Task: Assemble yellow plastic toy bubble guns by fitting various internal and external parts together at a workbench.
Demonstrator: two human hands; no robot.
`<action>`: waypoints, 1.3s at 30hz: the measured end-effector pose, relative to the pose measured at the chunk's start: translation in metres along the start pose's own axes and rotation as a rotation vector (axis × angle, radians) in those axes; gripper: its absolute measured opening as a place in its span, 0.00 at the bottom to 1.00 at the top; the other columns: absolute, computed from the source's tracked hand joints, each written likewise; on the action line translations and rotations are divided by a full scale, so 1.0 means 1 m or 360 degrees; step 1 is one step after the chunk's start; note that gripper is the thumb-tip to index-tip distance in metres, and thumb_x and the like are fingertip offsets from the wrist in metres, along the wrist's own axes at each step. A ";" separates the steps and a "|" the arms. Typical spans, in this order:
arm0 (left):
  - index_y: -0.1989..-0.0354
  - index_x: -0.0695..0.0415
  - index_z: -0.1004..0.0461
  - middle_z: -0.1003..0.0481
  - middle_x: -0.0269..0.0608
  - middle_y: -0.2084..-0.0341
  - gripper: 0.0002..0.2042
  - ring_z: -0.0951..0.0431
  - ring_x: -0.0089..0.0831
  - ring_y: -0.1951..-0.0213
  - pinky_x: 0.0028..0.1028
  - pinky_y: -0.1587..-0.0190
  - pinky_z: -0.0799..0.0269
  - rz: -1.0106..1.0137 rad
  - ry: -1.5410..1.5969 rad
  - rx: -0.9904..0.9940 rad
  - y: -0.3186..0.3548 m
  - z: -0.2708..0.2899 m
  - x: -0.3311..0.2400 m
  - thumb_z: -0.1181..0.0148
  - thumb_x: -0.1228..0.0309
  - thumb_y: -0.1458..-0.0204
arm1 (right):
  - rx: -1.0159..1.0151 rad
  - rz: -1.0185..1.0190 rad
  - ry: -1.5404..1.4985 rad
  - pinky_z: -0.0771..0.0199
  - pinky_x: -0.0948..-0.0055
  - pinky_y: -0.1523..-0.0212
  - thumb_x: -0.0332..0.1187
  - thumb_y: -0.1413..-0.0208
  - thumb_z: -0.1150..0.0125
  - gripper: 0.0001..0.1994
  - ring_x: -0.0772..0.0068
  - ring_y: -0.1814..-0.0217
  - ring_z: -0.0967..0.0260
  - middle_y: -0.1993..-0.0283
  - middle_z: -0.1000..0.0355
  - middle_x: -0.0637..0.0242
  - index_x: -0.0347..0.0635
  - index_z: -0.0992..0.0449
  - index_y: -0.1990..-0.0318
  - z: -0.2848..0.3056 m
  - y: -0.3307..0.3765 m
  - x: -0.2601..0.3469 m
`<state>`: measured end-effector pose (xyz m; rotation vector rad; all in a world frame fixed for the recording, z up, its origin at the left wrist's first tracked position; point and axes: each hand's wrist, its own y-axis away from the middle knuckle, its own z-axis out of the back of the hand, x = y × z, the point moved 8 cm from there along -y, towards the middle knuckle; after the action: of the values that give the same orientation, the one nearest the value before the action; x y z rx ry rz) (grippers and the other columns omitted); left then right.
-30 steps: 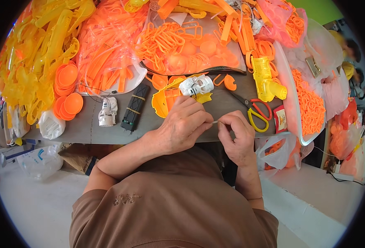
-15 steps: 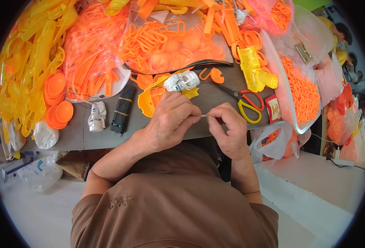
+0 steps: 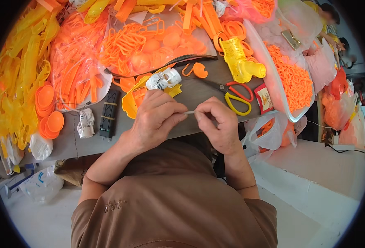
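Note:
Between my two hands, a thin, short whitish strand (image 3: 190, 112) spans the gap just past the table's near edge; its exact kind is too small to make out. My left hand (image 3: 155, 120) pinches one end of it between thumb and forefinger. My right hand (image 3: 219, 126) grips the other end with curled fingers. Just beyond the left hand, a white plastic mechanism (image 3: 164, 78) rests on a yellow plastic shell (image 3: 129, 105) with an orange part inside. Right of these lie scissors (image 3: 239, 105) with one red and one yellow handle. A yellow toy body (image 3: 237, 62) lies behind the scissors.
Bags of orange parts (image 3: 77, 53) and a heap of yellow parts (image 3: 21, 91) crowd the left and back. On the right stands a tub of orange rings (image 3: 292, 84). A second white mechanism (image 3: 86, 124) and a black banded bar (image 3: 109, 114) lie at left.
The whole view has shifted, so the table things appear farther left. Both hands keep their pinch, and slightly more of the strand shows between them.

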<state>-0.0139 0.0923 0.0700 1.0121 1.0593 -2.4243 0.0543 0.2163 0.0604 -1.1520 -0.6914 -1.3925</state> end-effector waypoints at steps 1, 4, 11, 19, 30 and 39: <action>0.71 0.59 0.25 0.31 0.37 0.79 0.07 0.32 0.34 0.73 0.31 0.64 0.40 0.0013 -0.0008 0.0003 -0.001 0.000 0.001 0.35 0.78 0.60 | -0.0008 -0.0038 -0.0027 0.37 0.84 0.75 0.19 0.48 0.45 0.01 0.85 0.75 0.37 0.71 0.35 0.69 0.33 0.28 0.68 0.001 -0.001 0.000; 0.70 0.60 0.24 0.30 0.37 0.78 0.07 0.32 0.33 0.73 0.30 0.66 0.40 0.0004 0.0012 0.0012 -0.002 -0.002 0.002 0.34 0.78 0.60 | -0.0014 -0.0083 -0.0121 0.35 0.85 0.76 0.21 0.45 0.45 0.01 0.84 0.74 0.35 0.71 0.35 0.69 0.33 0.28 0.67 0.000 0.001 -0.010; 0.70 0.60 0.24 0.30 0.37 0.78 0.08 0.31 0.33 0.73 0.30 0.65 0.39 -0.0019 0.0021 -0.0043 0.003 -0.002 0.004 0.34 0.78 0.60 | -0.0024 -0.0070 -0.0168 0.34 0.84 0.75 0.22 0.43 0.46 0.04 0.82 0.74 0.34 0.69 0.34 0.67 0.32 0.27 0.63 -0.003 0.000 -0.010; 0.70 0.59 0.24 0.29 0.36 0.77 0.08 0.30 0.32 0.72 0.30 0.64 0.39 -0.0028 -0.0014 -0.0089 0.004 0.000 0.002 0.33 0.77 0.61 | -0.0099 0.0019 -0.0010 0.36 0.83 0.76 0.20 0.45 0.46 0.01 0.82 0.76 0.35 0.70 0.34 0.67 0.32 0.28 0.67 -0.007 -0.002 -0.003; 0.71 0.58 0.24 0.31 0.35 0.79 0.08 0.31 0.33 0.73 0.31 0.65 0.40 -0.0049 -0.0013 -0.0170 0.006 0.001 0.005 0.33 0.77 0.61 | -0.0157 0.0148 0.0264 0.40 0.83 0.79 0.20 0.47 0.42 0.02 0.84 0.79 0.39 0.74 0.35 0.69 0.34 0.28 0.70 -0.007 -0.006 -0.003; 0.70 0.60 0.25 0.28 0.37 0.77 0.06 0.29 0.31 0.72 0.28 0.63 0.37 0.0164 0.0103 -0.0163 0.010 0.009 0.017 0.35 0.80 0.57 | -0.0166 0.0011 0.0110 0.39 0.85 0.77 0.22 0.45 0.43 0.03 0.85 0.78 0.39 0.74 0.35 0.70 0.34 0.29 0.70 0.005 -0.008 -0.006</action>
<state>-0.0251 0.0788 0.0569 1.0899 1.1118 -2.2460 0.0471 0.2244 0.0587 -1.1806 -0.5712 -1.4698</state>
